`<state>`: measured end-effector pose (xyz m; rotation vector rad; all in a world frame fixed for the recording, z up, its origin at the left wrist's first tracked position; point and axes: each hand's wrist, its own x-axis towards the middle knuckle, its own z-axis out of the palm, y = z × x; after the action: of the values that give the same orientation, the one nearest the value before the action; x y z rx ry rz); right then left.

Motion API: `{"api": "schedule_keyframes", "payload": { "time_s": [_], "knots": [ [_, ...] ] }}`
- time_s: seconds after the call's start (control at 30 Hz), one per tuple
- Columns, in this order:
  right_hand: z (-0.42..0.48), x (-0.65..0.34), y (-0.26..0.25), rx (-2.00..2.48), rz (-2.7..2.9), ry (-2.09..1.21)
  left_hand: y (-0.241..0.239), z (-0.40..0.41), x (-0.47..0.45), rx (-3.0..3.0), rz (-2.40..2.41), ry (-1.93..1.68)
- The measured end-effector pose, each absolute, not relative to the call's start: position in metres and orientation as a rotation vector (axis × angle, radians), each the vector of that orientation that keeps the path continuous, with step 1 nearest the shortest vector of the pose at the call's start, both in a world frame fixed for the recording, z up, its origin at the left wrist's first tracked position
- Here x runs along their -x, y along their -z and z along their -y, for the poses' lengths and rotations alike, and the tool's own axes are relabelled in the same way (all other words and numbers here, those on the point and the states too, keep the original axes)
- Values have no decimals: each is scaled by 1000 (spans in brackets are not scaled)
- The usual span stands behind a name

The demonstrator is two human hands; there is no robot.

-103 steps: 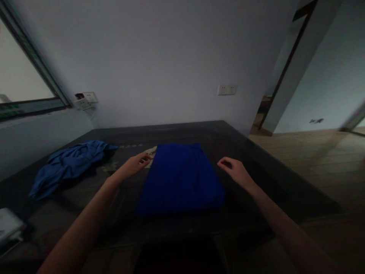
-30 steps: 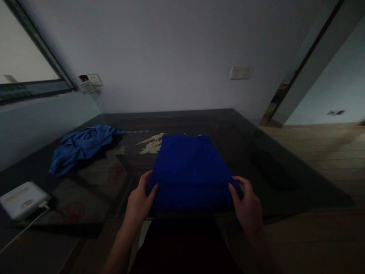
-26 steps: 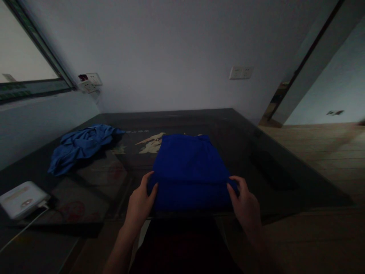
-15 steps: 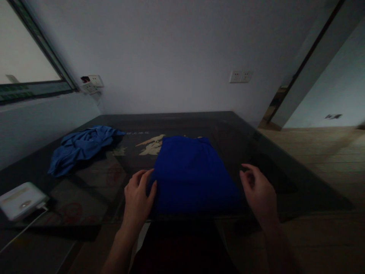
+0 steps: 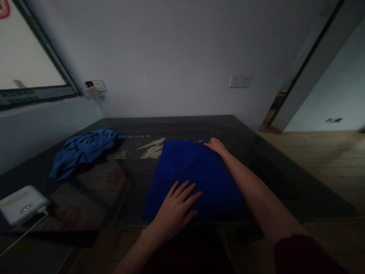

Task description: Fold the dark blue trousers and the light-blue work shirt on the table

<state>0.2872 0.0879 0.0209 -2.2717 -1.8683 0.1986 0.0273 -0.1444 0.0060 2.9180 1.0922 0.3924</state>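
A folded deep-blue cloth [image 5: 194, 171] lies flat on the dark glass-topped table [image 5: 256, 160] in front of me. My left hand [image 5: 176, 207] rests palm down on the near part of the cloth, fingers spread. My right hand [image 5: 215, 145] reaches across to the cloth's far right corner and touches it there; its fingers are curled at the edge, and whether they pinch the fabric is not clear.
A crumpled lighter-blue garment [image 5: 82, 150] lies at the table's left. A white box-shaped device with a cable [image 5: 21, 203] sits at the near left. Wall sockets [image 5: 241, 81] are on the back wall, a window at the left, wooden floor at the right.
Both hands have left the cloth's near corners. My left hand now lies flat on top of the near part; my right arm has stretched forward to the far right corner.
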Motion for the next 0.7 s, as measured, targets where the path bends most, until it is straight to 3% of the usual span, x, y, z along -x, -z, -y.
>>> {"api": "schedule_keyframes", "payload": {
  "time_s": [0.3,0.53,0.7],
  "knots": [
    [-104,-279,-18,2235,1866,115,6,144,-27,-2984,-1099,-336],
    [-90,-286,-4,2252,1939,106,7,144,-29,-2940,-1127,-359],
    [-71,-283,-42,2047,1957,223,-1,144,-33,-2889,-1133,-396]
  ]
}}
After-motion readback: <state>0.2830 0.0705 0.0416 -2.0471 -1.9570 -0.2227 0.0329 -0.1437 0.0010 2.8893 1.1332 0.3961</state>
